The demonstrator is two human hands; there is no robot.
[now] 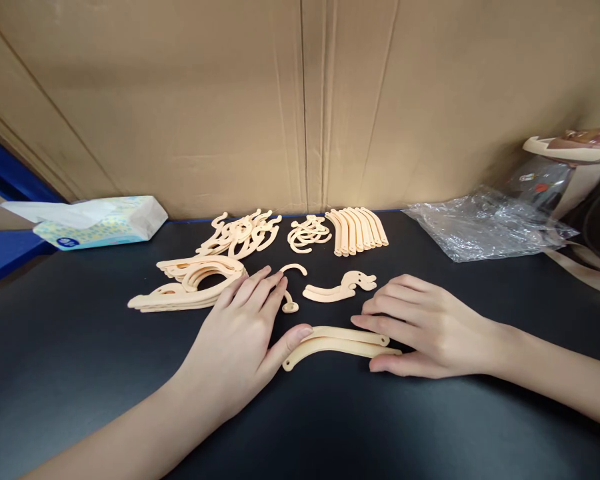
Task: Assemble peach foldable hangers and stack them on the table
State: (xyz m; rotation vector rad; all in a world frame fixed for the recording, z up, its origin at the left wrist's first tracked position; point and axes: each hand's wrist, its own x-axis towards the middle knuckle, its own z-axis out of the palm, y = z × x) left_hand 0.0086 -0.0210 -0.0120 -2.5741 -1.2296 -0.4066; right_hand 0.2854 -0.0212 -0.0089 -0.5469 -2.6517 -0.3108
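Two beige curved hanger arms (343, 345) lie side by side on the black table, with holes at their ends. My left hand (243, 330) is spread flat, its thumb at the left end of these arms. Its fingertips rest at a beige hanger hook (291, 305), partly covering it. My right hand (420, 327) is open, with thumb and fingers apart around the arms' right end; the thumb appears to touch the lower one. Between the hands, farther back, lies a beige piece with an animal-head shape (343, 287). A stack of beige hanger parts (180, 298) sits left of my left hand.
At the back are a heap of curved parts (243, 233), a small pile of hooks (309, 233) and a row of hanger arms (357, 231). A tissue pack (100, 223) stands left, a clear plastic bag (485, 223) right. Cardboard (230, 107) walls the far edge.
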